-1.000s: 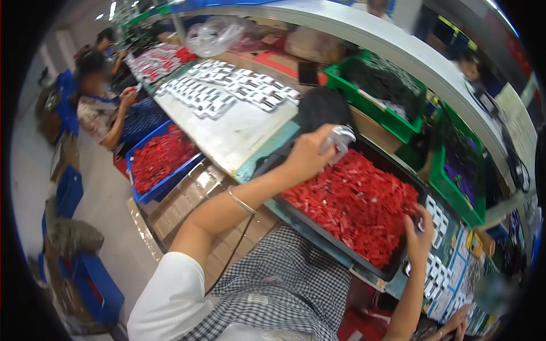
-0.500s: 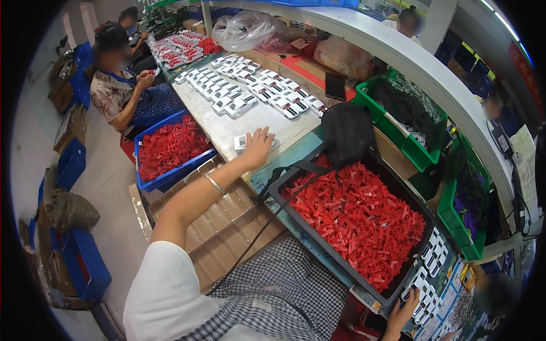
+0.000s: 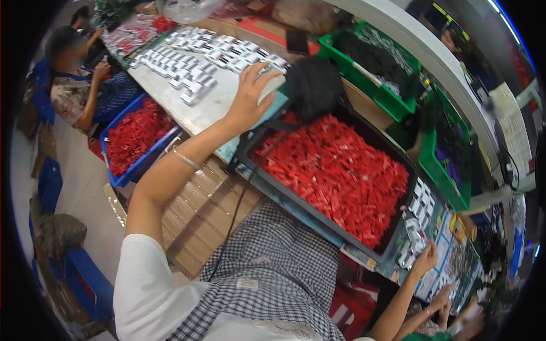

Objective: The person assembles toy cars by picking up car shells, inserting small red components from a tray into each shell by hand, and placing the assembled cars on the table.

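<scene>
My left hand [image 3: 248, 101] is raised over the white work board with its fingers bent round a pale toy car shell [image 3: 274, 84], partly hidden by the hand. Rows of white toy car shells [image 3: 185, 71] with dark windows lie beyond it on the board. On the right, my right hand [image 3: 425, 260] has its fingertips closed at a white toy car [image 3: 415, 232] beside the black tray; blur hides the exact grip. Between my hands, the large black tray [image 3: 310, 211] holds a heap of small red plastic parts [image 3: 341, 176].
A black bag [image 3: 315, 85] rests at the tray's far corner. Green crates [image 3: 369, 74] stand behind, under a white shelf [image 3: 432, 51]. A blue crate of red parts [image 3: 139, 136] is at left near a seated person [image 3: 74, 85]. Another person's hands [image 3: 443, 301] are at lower right.
My view has shifted, moving the scene up and left. My left hand has lifted the shell off the board and carried it right. My right hand has shifted right across the nearby toy cars.
</scene>
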Demonstrator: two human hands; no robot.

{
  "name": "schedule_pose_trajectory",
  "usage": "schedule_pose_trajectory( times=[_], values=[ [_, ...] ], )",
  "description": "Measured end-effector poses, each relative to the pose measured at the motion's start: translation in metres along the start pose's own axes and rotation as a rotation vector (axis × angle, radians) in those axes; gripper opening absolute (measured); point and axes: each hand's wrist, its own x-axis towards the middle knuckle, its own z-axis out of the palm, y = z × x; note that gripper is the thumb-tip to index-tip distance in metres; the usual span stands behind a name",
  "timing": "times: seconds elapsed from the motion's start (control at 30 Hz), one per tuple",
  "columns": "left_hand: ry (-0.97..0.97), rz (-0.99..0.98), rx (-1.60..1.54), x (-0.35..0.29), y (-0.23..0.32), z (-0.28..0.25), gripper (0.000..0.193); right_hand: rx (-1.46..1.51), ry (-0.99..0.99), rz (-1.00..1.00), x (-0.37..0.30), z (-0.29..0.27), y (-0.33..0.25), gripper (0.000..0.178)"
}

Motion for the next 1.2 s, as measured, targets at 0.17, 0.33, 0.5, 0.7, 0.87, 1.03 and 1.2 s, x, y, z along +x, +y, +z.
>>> schedule_pose_trajectory(
  times=[0.17, 0.33, 0.5, 0.7, 0.87, 1.03, 1.2],
  values=[
    [-0.203, 0.238, -0.419, 0.006, 0.115, 0.022, 0.047, 0.178, 0.067, -0.219, -0.005, 0.004, -0.119, 0.02],
    [-0.437, 0.348, -0.816, 0.004, 0.193, 0.069, 0.051, 0.386, -0.41, -0.337, -0.031, 0.054, -0.222, 0.018],
    [-0.7, 0.187, -0.968, 0.005, 0.171, 0.116, 0.046, 0.614, -0.665, -0.276, -0.043, 0.12, -0.259, 0.017],
    [-0.348, -0.803, -1.426, 0.002, 0.091, 0.147, 0.02, 0.163, -0.82, -0.487, -0.032, 0.181, -0.244, 0.021],
    [-0.215, -1.004, -1.436, 0.002, 0.084, 0.152, 0.019, 0.017, -1.015, -0.565, -0.057, 0.194, -0.252, 0.023],
    [-0.204, -1.077, -1.437, 0.007, 0.09, 0.149, 0.019, -0.254, -0.847, -0.643, -0.042, 0.205, -0.234, 0.013],
    [-0.266, -1.043, -1.352, 0.003, 0.091, 0.152, 0.021, -0.116, -0.668, -0.502, -0.037, 0.191, -0.236, 0.012]
  ],
)
